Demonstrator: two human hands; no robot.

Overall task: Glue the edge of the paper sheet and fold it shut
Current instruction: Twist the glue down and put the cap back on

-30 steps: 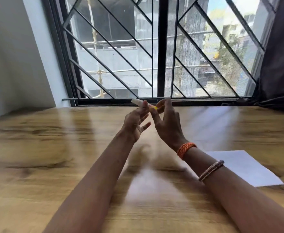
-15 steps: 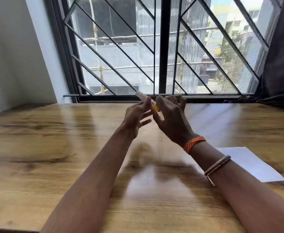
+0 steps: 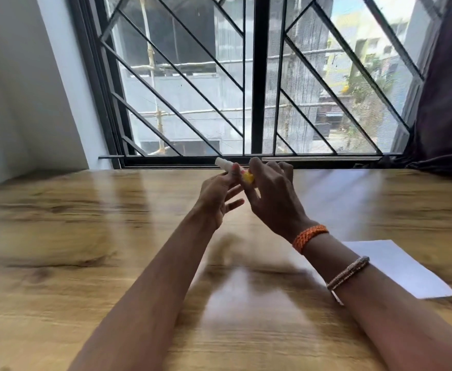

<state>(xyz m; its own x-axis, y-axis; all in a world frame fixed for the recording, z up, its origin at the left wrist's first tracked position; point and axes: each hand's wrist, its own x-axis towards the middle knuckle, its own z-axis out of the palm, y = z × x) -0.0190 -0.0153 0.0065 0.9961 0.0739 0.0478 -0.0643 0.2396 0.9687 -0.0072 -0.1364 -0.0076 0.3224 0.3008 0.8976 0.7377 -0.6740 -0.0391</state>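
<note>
While the paper sheet (image 3: 398, 269) lies flat on the wooden table (image 3: 59, 236), the left hand (image 3: 216, 194) and right hand (image 3: 273, 194) both pinch 1 glue stick (image 3: 232, 170) above it.

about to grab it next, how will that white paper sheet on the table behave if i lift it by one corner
The paper sheet looks thin and lies flat on the wooden table, so it would probably droop when lifted by a corner. It likely weighs very little and could slide on the glossy surface if pushed. Its edges sit flush, so pinching one up may take a fingernail.
</note>
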